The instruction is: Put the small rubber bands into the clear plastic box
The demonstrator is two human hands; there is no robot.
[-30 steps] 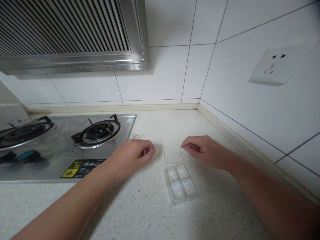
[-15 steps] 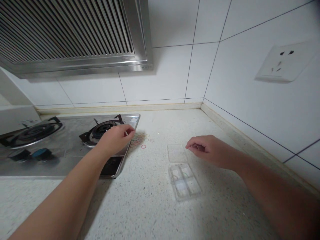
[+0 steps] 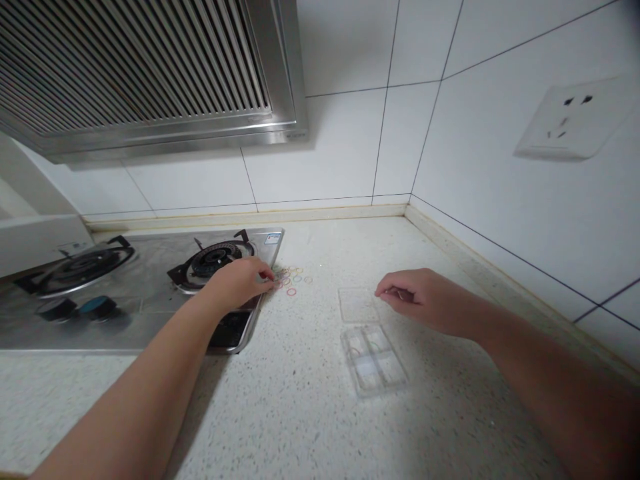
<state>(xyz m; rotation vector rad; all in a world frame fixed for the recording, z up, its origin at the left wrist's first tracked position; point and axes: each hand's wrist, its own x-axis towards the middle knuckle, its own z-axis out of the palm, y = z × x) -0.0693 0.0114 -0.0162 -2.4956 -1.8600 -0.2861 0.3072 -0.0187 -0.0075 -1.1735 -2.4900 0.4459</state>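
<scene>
A speckled, stone-like countertop [image 3: 300, 413] runs under a ribbed steel range hood [image 3: 165, 73], with a smooth metal stove [image 3: 155, 303] set in at left. The left hand [image 3: 245, 283] has its fingertips drawn together at the near edge of some rings [image 3: 289, 279], though whether they pinch one I cannot tell. The right hand [image 3: 417, 293] is loosely curled beside a clear flat panel (perhaps a lid), its grip also unclear. Just nearer than that panel lies a rectangular see-through plastic box [image 3: 371, 355] with four compartments. Progress looks early: the two far compartments show one thin coloured arc each, the near two none I can make out, while most rings, slim and multicoloured, lie loose by the stove.
</scene>
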